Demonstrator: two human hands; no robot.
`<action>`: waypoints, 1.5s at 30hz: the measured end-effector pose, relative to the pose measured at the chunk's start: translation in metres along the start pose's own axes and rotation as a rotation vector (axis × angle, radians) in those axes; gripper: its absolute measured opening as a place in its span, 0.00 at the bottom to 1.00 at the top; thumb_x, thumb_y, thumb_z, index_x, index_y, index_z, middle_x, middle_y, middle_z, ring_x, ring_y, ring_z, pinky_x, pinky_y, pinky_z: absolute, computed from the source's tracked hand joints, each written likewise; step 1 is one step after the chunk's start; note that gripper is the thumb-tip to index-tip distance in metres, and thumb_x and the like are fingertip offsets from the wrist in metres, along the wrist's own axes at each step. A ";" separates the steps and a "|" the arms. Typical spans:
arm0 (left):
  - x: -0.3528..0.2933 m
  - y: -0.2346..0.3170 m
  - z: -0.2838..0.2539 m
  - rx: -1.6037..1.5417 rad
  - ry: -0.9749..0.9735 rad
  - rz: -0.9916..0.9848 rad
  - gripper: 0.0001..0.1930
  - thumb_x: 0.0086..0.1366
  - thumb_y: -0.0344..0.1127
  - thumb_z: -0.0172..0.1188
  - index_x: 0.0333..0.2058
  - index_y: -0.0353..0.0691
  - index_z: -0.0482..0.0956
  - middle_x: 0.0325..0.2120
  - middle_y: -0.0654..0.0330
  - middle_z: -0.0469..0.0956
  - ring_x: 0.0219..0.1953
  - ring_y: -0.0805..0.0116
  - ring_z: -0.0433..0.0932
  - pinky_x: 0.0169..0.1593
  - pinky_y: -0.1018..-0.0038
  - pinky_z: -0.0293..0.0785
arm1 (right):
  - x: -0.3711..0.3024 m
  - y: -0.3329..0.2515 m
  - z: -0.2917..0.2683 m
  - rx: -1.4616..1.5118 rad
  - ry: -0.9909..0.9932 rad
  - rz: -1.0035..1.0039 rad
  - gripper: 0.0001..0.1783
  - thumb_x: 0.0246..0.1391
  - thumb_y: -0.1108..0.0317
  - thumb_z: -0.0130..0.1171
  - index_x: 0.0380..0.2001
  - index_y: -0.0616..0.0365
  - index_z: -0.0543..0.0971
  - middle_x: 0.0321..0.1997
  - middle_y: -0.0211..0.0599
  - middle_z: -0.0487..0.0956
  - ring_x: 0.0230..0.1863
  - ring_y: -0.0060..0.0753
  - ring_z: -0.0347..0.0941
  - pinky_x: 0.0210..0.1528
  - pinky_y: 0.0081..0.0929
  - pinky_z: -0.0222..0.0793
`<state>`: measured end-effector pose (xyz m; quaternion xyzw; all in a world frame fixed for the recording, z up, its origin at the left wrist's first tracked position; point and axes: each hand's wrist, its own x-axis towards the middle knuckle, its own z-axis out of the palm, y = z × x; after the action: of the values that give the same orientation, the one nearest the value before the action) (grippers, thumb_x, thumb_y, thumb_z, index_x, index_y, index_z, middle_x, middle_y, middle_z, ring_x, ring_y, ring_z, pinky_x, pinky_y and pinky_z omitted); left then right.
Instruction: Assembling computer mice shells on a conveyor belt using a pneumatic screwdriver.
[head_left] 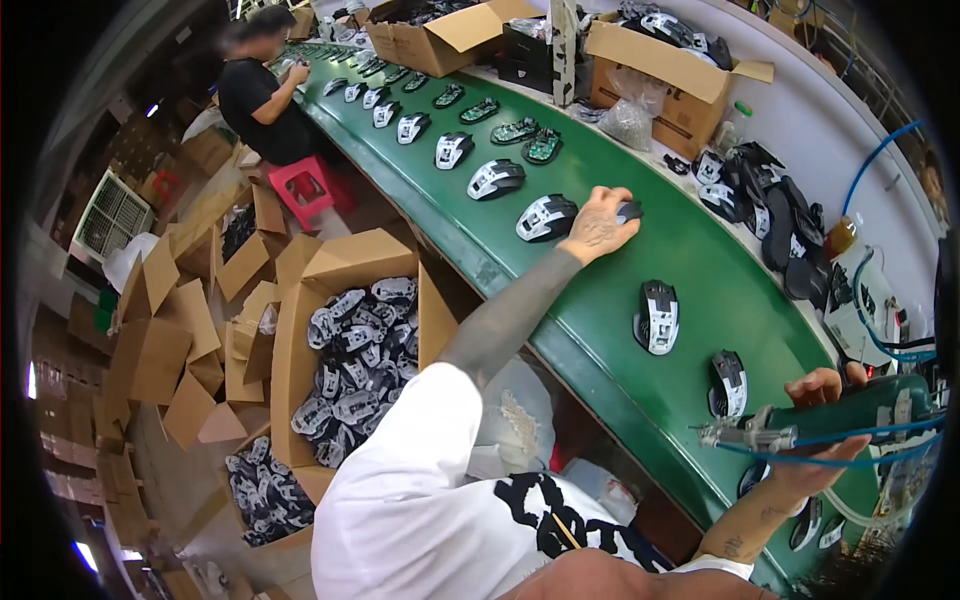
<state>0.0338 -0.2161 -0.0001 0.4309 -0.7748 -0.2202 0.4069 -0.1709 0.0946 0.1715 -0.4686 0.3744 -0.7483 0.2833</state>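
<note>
My left hand (600, 222) reaches out over the green conveyor belt (600, 295). Its fingers curl around a computer mouse, mostly hidden, with a dark end (628, 211) showing past them. Just left of that hand lies a white-and-black half-built mouse (547, 218). At the right, my right hand (825, 420) is wrapped around a green air screwdriver (862, 405) with a metal front end and blue hoses. Under its tip sits another half-built mouse (728, 384), and one more mouse (657, 317) lies between my hands.
Several mouse shells and green circuit boards (542, 146) line the belt toward the far end. A seated person (262, 95) works there. Cartons of mouse shells (360, 365) stand on the left floor; an open carton (660, 85) and black parts (765, 200) line the belt's far side.
</note>
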 end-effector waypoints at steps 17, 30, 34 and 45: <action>-0.196 0.134 0.032 -2.102 -0.337 -0.716 0.29 0.64 0.44 0.49 0.64 0.55 0.54 0.60 0.56 0.58 0.51 0.58 0.71 0.51 0.51 0.72 | 0.017 0.022 -0.005 0.317 -0.161 -0.238 0.20 0.54 0.73 0.45 0.51 0.56 0.60 0.19 0.31 0.65 0.19 0.29 0.65 0.31 0.31 0.61; -0.198 0.133 0.031 -2.080 -0.372 -0.737 0.33 0.59 0.39 0.52 0.63 0.53 0.53 0.60 0.56 0.59 0.50 0.58 0.72 0.49 0.53 0.75 | 0.014 0.036 0.001 0.213 -0.223 -0.181 0.21 0.53 0.72 0.47 0.50 0.54 0.60 0.18 0.31 0.64 0.19 0.30 0.67 0.29 0.32 0.61; -0.195 0.133 0.030 -2.098 -0.348 -0.773 0.33 0.59 0.42 0.52 0.64 0.53 0.53 0.60 0.56 0.59 0.49 0.58 0.72 0.49 0.52 0.74 | 0.012 0.042 0.006 0.181 -0.184 -0.199 0.22 0.52 0.72 0.48 0.51 0.54 0.60 0.18 0.30 0.64 0.19 0.30 0.67 0.29 0.31 0.61; -0.190 0.130 0.028 -2.214 -0.345 -0.750 0.31 0.59 0.50 0.50 0.62 0.53 0.57 0.59 0.52 0.59 0.46 0.51 0.71 0.44 0.56 0.74 | 0.014 -0.009 -0.025 0.354 -0.275 -0.291 0.19 0.56 0.67 0.44 0.51 0.55 0.65 0.22 0.27 0.66 0.23 0.27 0.67 0.33 0.28 0.59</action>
<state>0.0045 0.0138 -0.0100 0.0085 -0.0317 -0.9329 0.3587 -0.1998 0.0961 0.1784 -0.5580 0.1242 -0.7642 0.2987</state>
